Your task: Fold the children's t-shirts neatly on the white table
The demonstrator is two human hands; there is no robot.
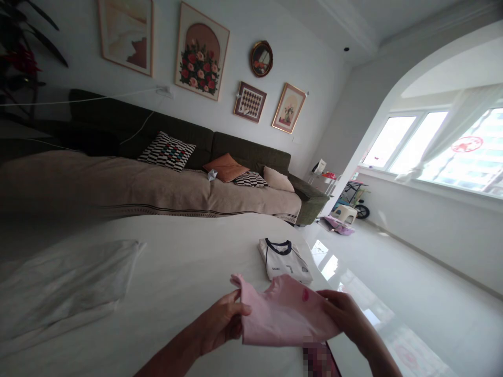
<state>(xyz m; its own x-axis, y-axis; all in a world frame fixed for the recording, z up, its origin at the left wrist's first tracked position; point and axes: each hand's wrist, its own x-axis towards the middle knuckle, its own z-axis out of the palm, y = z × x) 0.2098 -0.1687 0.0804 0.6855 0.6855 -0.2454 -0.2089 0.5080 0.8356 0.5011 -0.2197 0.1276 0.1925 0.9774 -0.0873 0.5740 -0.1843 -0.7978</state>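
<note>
A pink shirt (279, 314) with a small darker pink mark hangs between my two hands above the white table. My left hand (223, 319) grips its left side, thumb in front. At the right side, my right hand (340, 311) is closed on the cloth near the mark. Just behind the shirt, a folded white jersey (283, 259) with a dark collar and a number lies on the table. A light grey-white cloth (70, 283) is spread flat on the table at the left.
The white table (184, 246) has a curved far edge. Beyond it stands a dark green sofa (129, 183) with a beige cover and several cushions. A dark red item (320, 358), partly pixelated, shows at the bottom. Glossy floor (412, 283) lies to the right.
</note>
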